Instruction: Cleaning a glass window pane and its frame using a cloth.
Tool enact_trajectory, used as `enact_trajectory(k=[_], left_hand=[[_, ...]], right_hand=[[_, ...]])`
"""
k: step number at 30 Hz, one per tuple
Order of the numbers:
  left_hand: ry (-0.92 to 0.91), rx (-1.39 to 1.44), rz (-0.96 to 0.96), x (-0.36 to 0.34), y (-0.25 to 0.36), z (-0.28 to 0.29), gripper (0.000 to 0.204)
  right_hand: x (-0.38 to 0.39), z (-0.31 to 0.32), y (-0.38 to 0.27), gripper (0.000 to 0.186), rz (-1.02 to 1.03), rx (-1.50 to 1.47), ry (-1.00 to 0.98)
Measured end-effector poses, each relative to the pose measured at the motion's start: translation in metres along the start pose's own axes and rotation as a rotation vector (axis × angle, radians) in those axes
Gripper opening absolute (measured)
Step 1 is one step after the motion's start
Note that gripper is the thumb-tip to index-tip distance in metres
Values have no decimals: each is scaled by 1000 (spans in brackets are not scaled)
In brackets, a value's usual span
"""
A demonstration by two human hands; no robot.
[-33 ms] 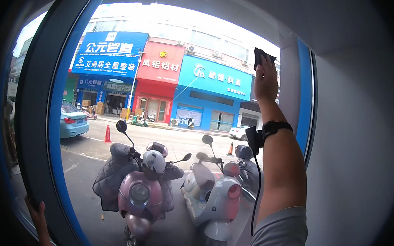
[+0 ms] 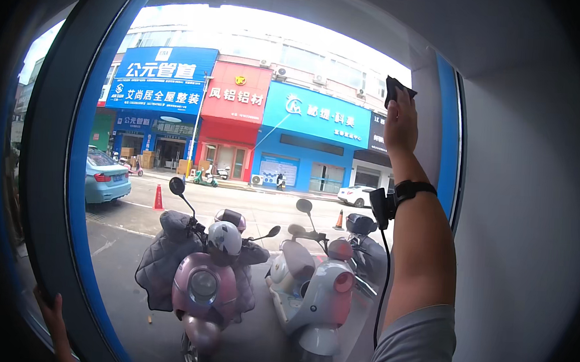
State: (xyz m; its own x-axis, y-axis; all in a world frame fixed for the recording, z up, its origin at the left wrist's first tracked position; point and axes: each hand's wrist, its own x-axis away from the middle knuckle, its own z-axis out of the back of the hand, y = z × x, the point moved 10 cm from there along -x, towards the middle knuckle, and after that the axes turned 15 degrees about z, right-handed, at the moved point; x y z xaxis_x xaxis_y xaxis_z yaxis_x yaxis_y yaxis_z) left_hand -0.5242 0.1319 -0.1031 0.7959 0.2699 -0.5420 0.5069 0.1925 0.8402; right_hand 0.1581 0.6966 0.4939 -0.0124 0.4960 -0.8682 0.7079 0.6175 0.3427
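Observation:
My right hand is raised high at the right side of a large glass pane. Under its fingers is a small black cloth, pressed against the glass, with its corners sticking out past the fingertips. A black strap with a small device sits round that forearm, and a cable hangs from it. Low at the far left, my left hand rests against the dark window frame. Its thumb and a finger show apart, and I see nothing held there; the other fingers are partly hidden.
Blue trim edges the pane, and a pale wall stands at the right. Through the glass show a pink scooter, a grey-white scooter, traffic cones, a light blue car and shopfronts across the street.
My right hand has slid slightly right and down over the glass with the black cloth. My left hand stays at the frame.

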Motion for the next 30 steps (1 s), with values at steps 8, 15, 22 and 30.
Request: enact_trajectory(k=[8, 15, 22, 30], left_hand=[[280, -93, 125, -31, -86, 10, 77], [278, -57, 166, -36, -108, -10, 76], [121, 65, 57, -33, -51, -28, 71], [-235, 205, 61, 39, 73, -6, 67]], right_hand=[[101, 50, 213, 45, -563, 169, -169], [119, 46, 233, 47, -598, 229, -170], [50, 5, 49, 50, -408, 250, -145], [-45, -56, -259, 61, -235, 75, -96]])
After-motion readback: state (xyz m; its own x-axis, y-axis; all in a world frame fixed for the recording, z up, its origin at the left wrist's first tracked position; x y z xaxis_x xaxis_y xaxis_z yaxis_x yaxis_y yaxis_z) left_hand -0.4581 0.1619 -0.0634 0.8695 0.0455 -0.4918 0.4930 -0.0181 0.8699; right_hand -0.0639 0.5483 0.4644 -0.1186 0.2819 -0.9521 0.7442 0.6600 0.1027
